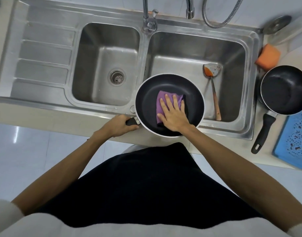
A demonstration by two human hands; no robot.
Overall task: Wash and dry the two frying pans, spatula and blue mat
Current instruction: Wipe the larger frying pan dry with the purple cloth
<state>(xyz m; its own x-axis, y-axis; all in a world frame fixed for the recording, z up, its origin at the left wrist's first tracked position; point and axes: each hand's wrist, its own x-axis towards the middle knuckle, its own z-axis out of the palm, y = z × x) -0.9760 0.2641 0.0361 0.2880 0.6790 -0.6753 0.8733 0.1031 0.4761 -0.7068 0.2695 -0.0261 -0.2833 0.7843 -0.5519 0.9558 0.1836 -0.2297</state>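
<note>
A black frying pan (pixel 150 93) with a pale rim hangs over the front edge of the right sink basin. My left hand (pixel 119 124) grips its black handle. Inside the pan, my right hand (pixel 173 113) presses flat, fingers straight, on a purple cloth (pixel 161 98). A metal spatula (pixel 213 84) with orange residue on its blade lies in the right basin, wooden handle toward me. The second black frying pan (pixel 283 90) sits on the counter at the right, its handle pointing toward me. A blue perforated mat (pixel 295 142) lies at the far right edge.
The double steel sink has a left basin (pixel 104 65) with a drain, and a ribbed drainboard (pixel 42 57) further left. Taps and a shower hose (pixel 220 17) stand at the back. An orange sponge (pixel 268 57) sits by the right rim. A metal lid (pixel 276 24) lies behind it.
</note>
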